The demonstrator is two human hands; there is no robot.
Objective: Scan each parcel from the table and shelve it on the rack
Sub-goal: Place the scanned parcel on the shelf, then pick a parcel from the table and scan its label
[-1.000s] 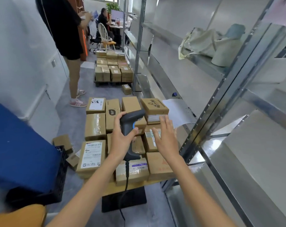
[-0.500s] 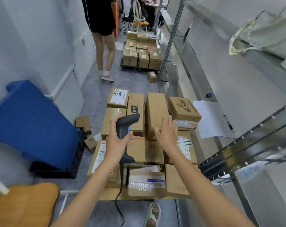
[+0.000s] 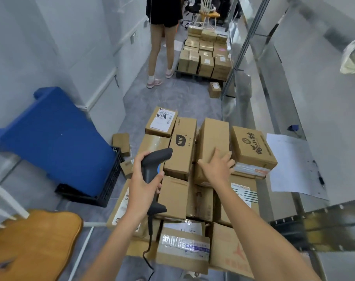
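Right now the right hand (image 3: 217, 169) lies flat on the tall plain parcel (image 3: 213, 147) at the far middle of the table's stack, fingers spread and relaxed, gripping nothing. Its long axis runs away from the person, so the fingers point along it. Clenched round the scanner (image 3: 152, 171), the left hand (image 3: 144, 185) hovers just beside it. To the right stands the rack (image 3: 294, 122), nearer the right hand.
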